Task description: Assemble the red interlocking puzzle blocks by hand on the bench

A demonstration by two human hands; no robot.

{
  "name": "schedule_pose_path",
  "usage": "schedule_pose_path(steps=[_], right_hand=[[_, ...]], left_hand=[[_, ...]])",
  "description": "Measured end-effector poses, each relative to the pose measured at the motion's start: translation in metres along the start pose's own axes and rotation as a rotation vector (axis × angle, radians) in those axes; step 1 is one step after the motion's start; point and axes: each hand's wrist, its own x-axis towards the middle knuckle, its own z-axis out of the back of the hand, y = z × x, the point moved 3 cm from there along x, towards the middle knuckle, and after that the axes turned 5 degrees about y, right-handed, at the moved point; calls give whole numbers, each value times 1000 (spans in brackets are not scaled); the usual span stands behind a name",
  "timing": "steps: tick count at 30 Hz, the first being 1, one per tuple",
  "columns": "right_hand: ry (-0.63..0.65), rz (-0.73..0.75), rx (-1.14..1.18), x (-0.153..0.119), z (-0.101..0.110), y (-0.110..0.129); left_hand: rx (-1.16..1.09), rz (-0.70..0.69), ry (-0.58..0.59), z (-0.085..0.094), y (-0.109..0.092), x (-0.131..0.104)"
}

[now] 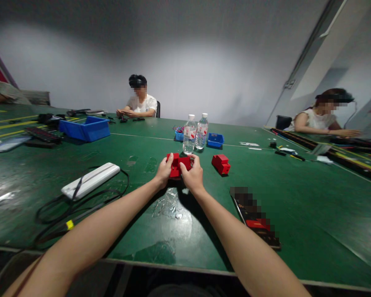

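Both of my hands hold one red plastic block piece [178,165] just above the green table [297,198]. My left hand [163,171] grips its left side with the thumb on top. My right hand [192,175] grips its right side. A second red block piece [221,163] lies on the table a short way to the right of my right hand, untouched.
Two water bottles [195,133] stand just behind my hands, with small blue trays [215,140] beside them. A white power strip [90,180] with black cables lies left, a phone [256,218] right, a large blue bin [85,128] far left. Two other people sit at the far edges.
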Motion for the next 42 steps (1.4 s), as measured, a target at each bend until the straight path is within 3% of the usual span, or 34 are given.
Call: schedule_pose_path(steps=[8, 20, 42], right_hand=[[-65, -51, 60, 4, 2, -8], [-45, -113, 66, 6, 1, -14], [-44, 72, -33, 6, 5, -6]], left_hand=[[-110, 73, 55, -3, -5, -5], [-20, 50, 97, -5, -7, -7], [147, 27, 88, -5, -4, -4]])
